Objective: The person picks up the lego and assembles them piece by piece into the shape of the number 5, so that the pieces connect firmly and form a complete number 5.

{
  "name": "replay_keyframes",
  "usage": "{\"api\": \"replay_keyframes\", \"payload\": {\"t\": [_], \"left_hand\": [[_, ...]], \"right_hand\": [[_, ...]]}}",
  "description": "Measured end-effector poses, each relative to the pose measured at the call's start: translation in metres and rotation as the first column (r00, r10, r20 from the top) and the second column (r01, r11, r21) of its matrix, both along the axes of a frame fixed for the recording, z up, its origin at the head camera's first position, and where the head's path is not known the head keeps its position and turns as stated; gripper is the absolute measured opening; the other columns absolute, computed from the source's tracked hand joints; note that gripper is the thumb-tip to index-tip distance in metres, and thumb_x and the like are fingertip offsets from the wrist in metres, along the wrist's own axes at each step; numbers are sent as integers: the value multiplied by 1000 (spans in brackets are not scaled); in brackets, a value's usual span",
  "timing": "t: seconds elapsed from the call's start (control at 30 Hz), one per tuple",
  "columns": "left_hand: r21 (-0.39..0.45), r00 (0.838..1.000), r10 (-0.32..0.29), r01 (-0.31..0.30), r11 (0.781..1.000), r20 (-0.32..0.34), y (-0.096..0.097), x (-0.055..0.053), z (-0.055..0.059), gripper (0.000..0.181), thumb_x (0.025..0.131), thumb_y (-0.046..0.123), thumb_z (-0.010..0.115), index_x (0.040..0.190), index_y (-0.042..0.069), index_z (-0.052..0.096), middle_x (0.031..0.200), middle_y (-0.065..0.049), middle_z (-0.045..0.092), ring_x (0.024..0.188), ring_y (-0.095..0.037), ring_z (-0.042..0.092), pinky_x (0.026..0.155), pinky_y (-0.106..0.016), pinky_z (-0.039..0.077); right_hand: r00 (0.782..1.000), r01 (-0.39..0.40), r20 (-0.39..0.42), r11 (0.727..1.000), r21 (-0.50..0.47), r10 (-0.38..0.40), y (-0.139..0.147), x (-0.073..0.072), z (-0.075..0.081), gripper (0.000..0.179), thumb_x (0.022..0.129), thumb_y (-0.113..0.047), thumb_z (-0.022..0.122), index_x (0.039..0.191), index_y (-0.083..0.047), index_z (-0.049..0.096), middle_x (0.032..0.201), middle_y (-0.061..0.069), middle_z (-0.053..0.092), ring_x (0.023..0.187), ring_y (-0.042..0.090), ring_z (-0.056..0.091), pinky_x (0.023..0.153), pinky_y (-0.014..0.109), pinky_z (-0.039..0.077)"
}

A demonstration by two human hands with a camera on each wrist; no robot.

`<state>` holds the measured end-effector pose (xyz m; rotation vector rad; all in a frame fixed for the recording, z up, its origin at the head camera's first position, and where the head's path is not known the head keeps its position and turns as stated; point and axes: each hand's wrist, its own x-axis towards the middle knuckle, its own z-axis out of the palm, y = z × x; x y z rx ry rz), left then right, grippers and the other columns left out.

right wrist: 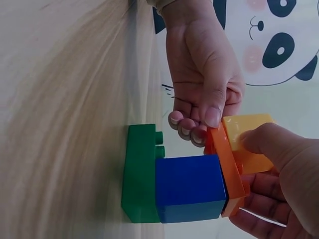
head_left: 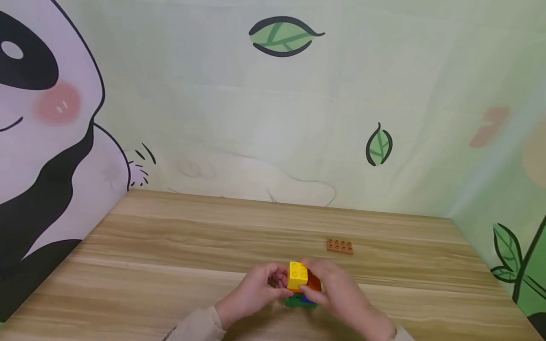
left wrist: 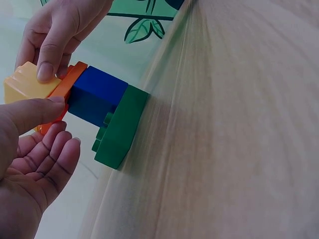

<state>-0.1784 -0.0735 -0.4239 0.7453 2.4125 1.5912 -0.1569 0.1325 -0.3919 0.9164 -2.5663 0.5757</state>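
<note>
Brick stack (left wrist: 98, 94), standing on the table (head_left: 149, 293): green base (right wrist: 139, 174), blue brick (right wrist: 188, 185), orange piece (right wrist: 229, 167), yellow brick (head_left: 297, 275), ascending. We record the left hand (head_left: 252, 290) pinching the orange piece's end, the right hand (head_left: 341, 290) gripping the yellow brick, thumb against it, fingers curled. Risk, we judge: pressing the orange overhang, unsupported beneath, could lever the joint loose or tip everything.

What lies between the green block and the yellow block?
The blue block, then the orange piece, counting from the green block toward the yellow block. The right wrist view shows both.
</note>
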Motion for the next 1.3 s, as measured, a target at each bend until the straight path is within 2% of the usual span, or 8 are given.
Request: {"api": "replay_keyframes", "payload": {"t": [0.13, 0.3, 0.4, 0.53, 0.67, 0.87, 1.2, 1.3], "left_hand": [[-6, 1000, 0, 0, 1000, -2, 0, 0, 0, 25, 83, 10, 74, 103, -1, 63, 88, -4, 64, 75, -3, 54, 70, -15, 48], [-5, 1000, -5, 5, 1000, 10, -1, -1, 0, 28, 83, 9, 74, 106, -1, 61, 89, -4, 64, 77, -3, 54, 72, -15, 48], [-4, 1000, -7, 7, 1000, 1, -1, 0, -2, 29, 83, 9, 74, 107, -1, 62, 90, -5, 65, 77, -3, 55, 72, -16, 49], [5, 1000, -9, 9, 1000, -5, 0, 0, -3, 28, 83, 8, 74, 106, -2, 63, 90, -6, 66, 76, -2, 55, 72, -16, 49], [33, 999, -13, 12, 999, 31, 1, -1, -3, 26, 82, 8, 74, 104, -1, 64, 89, -7, 66, 76, -3, 56, 70, -15, 49], [62, 997, -17, 12, 998, 77, 0, -1, -2, 26, 82, 8, 74, 105, 0, 64, 91, -6, 66, 77, -5, 55, 70, -15, 48], [57, 998, -23, 20, 998, 59, 1, 0, -1, 26, 83, 8, 74, 105, -1, 64, 90, -7, 65, 77, -4, 55, 70, -15, 48], [43, 999, -24, 22, 999, 49, 1, 0, -1, 28, 83, 9, 74, 107, -1, 63, 90, -7, 65, 77, -4, 55, 70, -15, 48]], "right_hand": [[999, 6, -43, 1000, 7, -6, -1, 1, -1, 38, 82, -21, 75, 116, -9, 63, 108, 3, 70, 92, 15, 65, 79, 32, 57], [999, 35, -22, 999, -3, -35, -2, 1, -4, 48, 80, -25, 77, 122, -9, 60, 106, 4, 69, 91, 12, 63, 76, 28, 56], [1000, 18, -13, 999, -30, -19, -2, 1, -8, 53, 81, -28, 77, 127, -9, 58, 107, 4, 68, 93, 12, 63, 78, 29, 56], [999, -20, -27, 997, -74, 18, -2, -1, -12, 46, 83, -26, 75, 124, -10, 60, 109, 2, 68, 96, 12, 63, 82, 33, 56], [998, -52, -46, 994, -95, 48, -1, -4, -12, 40, 80, -22, 77, 116, -10, 63, 108, 0, 69, 96, 12, 64, 83, 34, 56], [995, -92, -49, 992, -88, 88, 0, -5, -9, 40, 81, -21, 76, 117, -8, 63, 109, 3, 70, 97, 15, 65, 83, 34, 56], [995, -99, -26, 990, -95, 97, -1, -6, -8, 39, 83, -22, 75, 117, -8, 63, 109, 2, 70, 95, 13, 65, 82, 31, 57], [996, -90, 6, 991, -96, 91, -1, -6, -8, 40, 84, -25, 74, 119, -9, 63, 110, 1, 70, 96, 13, 65, 83, 32, 56]]}}
